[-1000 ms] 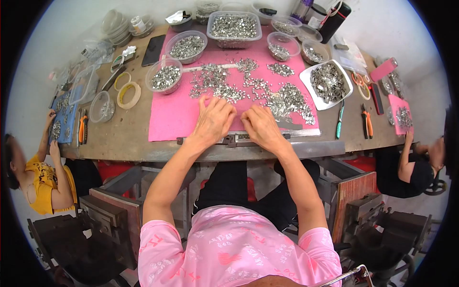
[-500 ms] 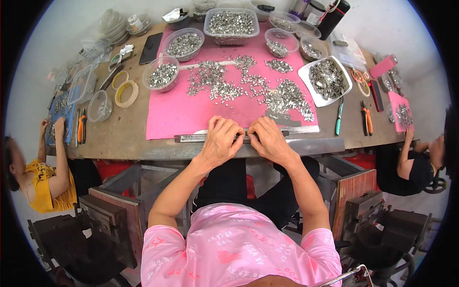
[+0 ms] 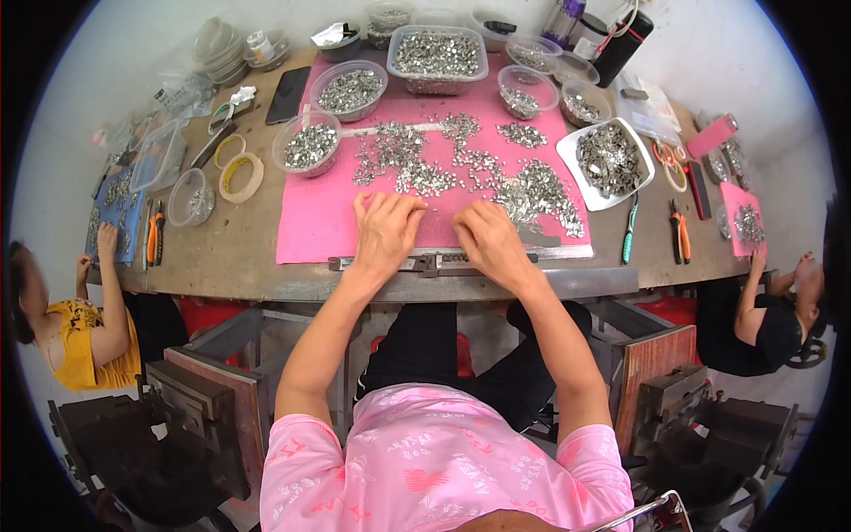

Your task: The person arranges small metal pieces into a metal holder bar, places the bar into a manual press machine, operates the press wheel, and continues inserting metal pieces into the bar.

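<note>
My left hand [image 3: 387, 232] reaches over the pink ribbed mat [image 3: 306, 226], its fingers curled down beside scattered small silvery metal pieces [image 3: 425, 180]. My right hand [image 3: 490, 239] has its fingers bent together at the near edge of a larger heap of metal pieces [image 3: 539, 188]. Both hands' fingertips are partly hidden, and anything in them is too small to name. Between my wrists a narrow metal bar with a sliding block [image 3: 431, 264] lies along the table's front edge. A flat grey plate [image 3: 538, 238] rests by the heap, right of my right hand.
Tubs of metal pieces [image 3: 437, 86] and a white dish [image 3: 572, 158] stand beyond the heaps. Tape rolls [image 3: 241, 192], orange-handled pliers [image 3: 155, 238] and a teal-handled tool [image 3: 629, 241] lie at the sides. Co-workers sit left [image 3: 93, 341] and right [image 3: 771, 315].
My hands have moved apart and forward from the metal bar to the small pieces on the mat. The bar's middle block, covered by my fingers before, now shows.
</note>
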Motion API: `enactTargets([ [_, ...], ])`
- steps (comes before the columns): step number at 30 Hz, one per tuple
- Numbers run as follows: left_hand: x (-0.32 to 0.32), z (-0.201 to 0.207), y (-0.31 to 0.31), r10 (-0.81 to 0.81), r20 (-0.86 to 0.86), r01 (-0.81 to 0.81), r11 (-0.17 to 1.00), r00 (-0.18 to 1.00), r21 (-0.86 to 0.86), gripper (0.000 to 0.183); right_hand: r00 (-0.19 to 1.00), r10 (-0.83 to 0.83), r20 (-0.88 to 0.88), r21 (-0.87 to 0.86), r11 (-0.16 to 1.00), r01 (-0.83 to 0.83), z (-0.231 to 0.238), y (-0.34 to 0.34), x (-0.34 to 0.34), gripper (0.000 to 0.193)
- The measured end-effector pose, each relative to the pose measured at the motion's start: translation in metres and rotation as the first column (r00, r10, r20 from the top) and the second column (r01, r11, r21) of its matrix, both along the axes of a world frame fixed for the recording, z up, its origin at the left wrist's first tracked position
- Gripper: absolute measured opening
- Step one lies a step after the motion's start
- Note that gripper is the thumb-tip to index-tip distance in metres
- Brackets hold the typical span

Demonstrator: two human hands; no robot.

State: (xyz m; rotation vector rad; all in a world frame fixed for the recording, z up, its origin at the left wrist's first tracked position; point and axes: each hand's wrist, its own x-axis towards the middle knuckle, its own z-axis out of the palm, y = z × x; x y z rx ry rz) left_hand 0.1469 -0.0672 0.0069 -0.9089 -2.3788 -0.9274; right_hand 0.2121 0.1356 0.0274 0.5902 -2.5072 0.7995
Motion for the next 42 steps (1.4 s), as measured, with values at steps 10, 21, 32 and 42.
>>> enactTargets([
  [10,-0.032,-0.001,0.004,-0.104,-0.04,0.096,0.981,0.994,-0.171,0.007,0.984,-0.18,-0.021,0.086,0.98,0.181,-0.022,-0.025,-0.038,0.01],
  [21,0.024,0.009,-0.006,-0.069,0.097,0.066,0.997,0.993,0.032,0.007,0.987,-0.103,0.122,-0.084,0.99,0.114,-0.021,0.0,-0.024,0.005],
  [32,0.057,0.002,0.013,-0.207,0.09,0.201,0.977,0.974,0.074,0.01,0.996,-0.091,0.004,-0.065,0.994,0.091,-0.029,-0.009,-0.031,0.007],
  [42,0.059,-0.001,0.029,-0.256,0.013,0.255,0.965,0.967,0.066,0.014,0.998,-0.007,0.069,-0.045,0.999,0.01,-0.023,0.007,-0.035,0.008],
])
